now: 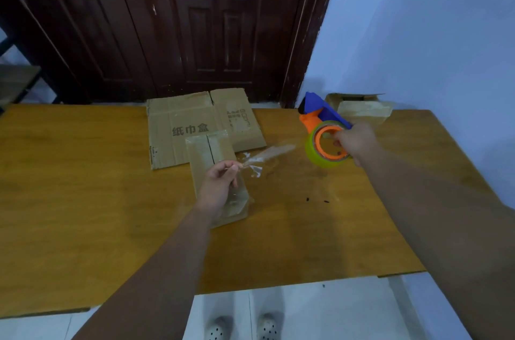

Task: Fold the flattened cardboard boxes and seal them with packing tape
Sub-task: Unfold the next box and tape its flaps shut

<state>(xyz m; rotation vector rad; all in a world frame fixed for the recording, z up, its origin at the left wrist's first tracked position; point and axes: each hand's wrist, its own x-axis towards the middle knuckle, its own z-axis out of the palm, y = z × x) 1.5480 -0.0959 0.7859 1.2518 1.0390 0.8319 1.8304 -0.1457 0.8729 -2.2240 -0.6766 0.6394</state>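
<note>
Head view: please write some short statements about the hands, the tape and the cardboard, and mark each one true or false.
1. The left hand pinches the free end of the clear tape strip. True.
2. The right hand lies flat on the table and holds nothing. False: it grips the tape dispenser at its tape roll.
3. The printed flattened cardboard lies at the far edge of the table. True.
4. The door behind the table is white. False: it is dark brown wood.
</note>
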